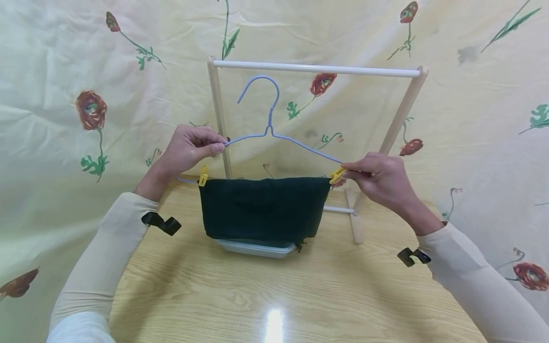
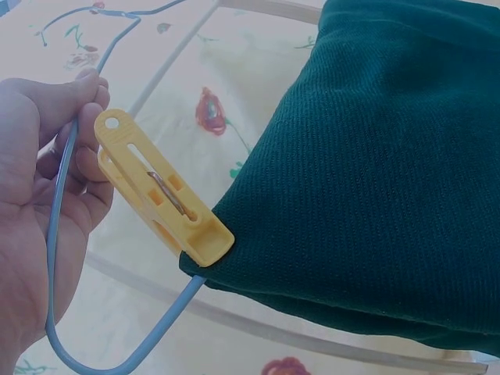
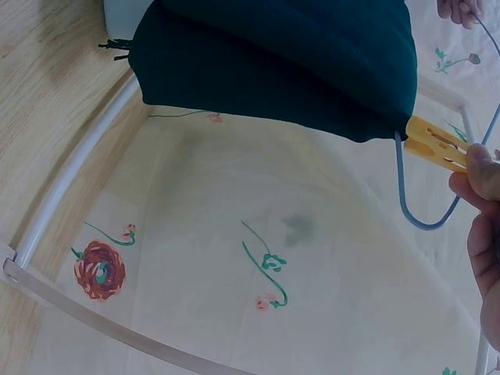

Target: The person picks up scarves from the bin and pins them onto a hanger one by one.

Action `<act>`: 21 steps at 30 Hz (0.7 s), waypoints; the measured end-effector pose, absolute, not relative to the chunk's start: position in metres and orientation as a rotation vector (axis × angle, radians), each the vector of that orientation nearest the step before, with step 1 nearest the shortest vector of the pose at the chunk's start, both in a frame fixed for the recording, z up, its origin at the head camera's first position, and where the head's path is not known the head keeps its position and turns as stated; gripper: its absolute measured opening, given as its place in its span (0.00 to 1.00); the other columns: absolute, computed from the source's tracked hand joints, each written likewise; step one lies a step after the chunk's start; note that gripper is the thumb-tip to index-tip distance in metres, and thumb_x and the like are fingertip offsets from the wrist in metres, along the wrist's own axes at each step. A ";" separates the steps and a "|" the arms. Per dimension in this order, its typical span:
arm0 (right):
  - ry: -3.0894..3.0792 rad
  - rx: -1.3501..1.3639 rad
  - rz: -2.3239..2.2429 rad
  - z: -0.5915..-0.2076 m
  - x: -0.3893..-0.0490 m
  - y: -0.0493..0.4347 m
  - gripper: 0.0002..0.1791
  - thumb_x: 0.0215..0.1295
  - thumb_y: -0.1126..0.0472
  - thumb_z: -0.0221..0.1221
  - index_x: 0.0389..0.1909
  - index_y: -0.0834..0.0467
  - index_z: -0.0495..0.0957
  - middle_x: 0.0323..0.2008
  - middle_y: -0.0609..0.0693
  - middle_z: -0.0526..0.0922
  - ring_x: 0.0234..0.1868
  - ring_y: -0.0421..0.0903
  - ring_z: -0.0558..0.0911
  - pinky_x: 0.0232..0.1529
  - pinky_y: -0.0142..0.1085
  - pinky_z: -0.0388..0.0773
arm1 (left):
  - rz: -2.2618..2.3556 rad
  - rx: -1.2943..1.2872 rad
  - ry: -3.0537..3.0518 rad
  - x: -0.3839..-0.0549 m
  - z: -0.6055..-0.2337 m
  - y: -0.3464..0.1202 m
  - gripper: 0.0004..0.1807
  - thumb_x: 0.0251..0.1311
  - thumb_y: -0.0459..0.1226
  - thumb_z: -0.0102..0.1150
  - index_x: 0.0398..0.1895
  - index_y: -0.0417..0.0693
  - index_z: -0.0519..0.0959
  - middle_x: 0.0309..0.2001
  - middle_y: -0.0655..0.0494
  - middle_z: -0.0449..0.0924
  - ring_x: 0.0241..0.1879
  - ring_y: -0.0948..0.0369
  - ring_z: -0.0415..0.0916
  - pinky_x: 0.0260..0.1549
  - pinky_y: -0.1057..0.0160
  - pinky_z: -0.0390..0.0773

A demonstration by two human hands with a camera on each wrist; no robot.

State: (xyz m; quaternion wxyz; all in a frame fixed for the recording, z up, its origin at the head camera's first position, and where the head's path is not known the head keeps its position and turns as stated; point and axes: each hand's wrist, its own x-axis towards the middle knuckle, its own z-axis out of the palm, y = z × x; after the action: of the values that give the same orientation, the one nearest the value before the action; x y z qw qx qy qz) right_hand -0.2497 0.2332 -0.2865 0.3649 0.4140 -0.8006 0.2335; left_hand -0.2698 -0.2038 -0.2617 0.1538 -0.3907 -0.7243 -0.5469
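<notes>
A blue wire hanger (image 1: 270,131) is held up with its hook at the top. A folded dark green cloth (image 1: 263,209) with a fringe hangs over its lower bar. My left hand (image 1: 190,148) pinches the hanger's left sloping arm between thumb and fingers. Just beside that hand, a yellow clothespin (image 2: 164,191) clamps the cloth's left corner to the bar. With thumb and fingertips, my right hand (image 1: 379,181) pinches a second yellow clothespin (image 3: 437,144), whose jaws are at the cloth's right corner. The hanger's right bend (image 3: 422,223) curves below that clothespin.
Behind the hanger stands a rack with wooden side posts (image 1: 403,112) and a white top rail (image 1: 317,68). A white tray (image 1: 255,250) sits on the wooden table (image 1: 240,295), partly hidden under the cloth. A flowered curtain (image 1: 141,85) covers the back.
</notes>
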 end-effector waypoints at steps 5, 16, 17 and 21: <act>-2.073 1.063 0.569 -0.290 -0.250 0.232 0.14 0.46 0.77 0.75 0.35 0.62 0.91 0.25 0.51 0.88 0.22 0.39 0.76 0.23 0.22 0.63 | -1.581 -1.137 -2.064 -0.271 -0.262 -0.204 0.06 0.58 0.14 0.58 0.37 0.21 0.83 0.28 0.58 0.84 0.24 0.62 0.73 0.23 0.69 0.74; -2.147 1.069 0.588 -0.293 -0.251 0.228 0.18 0.44 0.71 0.79 0.40 0.61 0.91 0.27 0.49 0.89 0.23 0.38 0.72 0.22 0.22 0.62 | -1.585 -1.177 -2.036 -0.270 -0.264 -0.207 0.08 0.57 0.13 0.58 0.36 0.22 0.84 0.27 0.56 0.83 0.23 0.62 0.70 0.22 0.70 0.71; -2.155 1.068 0.592 -0.294 -0.251 0.228 0.19 0.44 0.70 0.79 0.41 0.61 0.90 0.27 0.49 0.88 0.23 0.38 0.71 0.23 0.22 0.62 | -1.584 -1.177 -2.037 -0.270 -0.264 -0.207 0.08 0.57 0.13 0.58 0.36 0.22 0.84 0.26 0.56 0.83 0.23 0.62 0.70 0.22 0.70 0.71; -2.181 1.074 0.595 -0.295 -0.251 0.228 0.22 0.44 0.68 0.80 0.44 0.59 0.90 0.29 0.48 0.89 0.25 0.38 0.72 0.25 0.22 0.66 | -1.563 -1.181 -2.047 -0.270 -0.264 -0.207 0.08 0.57 0.13 0.58 0.37 0.22 0.84 0.27 0.57 0.83 0.23 0.62 0.70 0.22 0.70 0.71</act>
State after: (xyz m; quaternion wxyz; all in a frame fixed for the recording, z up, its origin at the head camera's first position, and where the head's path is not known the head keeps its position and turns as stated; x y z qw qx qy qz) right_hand -0.2512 0.2278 -0.2947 0.3141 0.4073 -0.8273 0.2258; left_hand -0.2704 -0.2072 -0.2642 0.1536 -0.4118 -0.7140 -0.5450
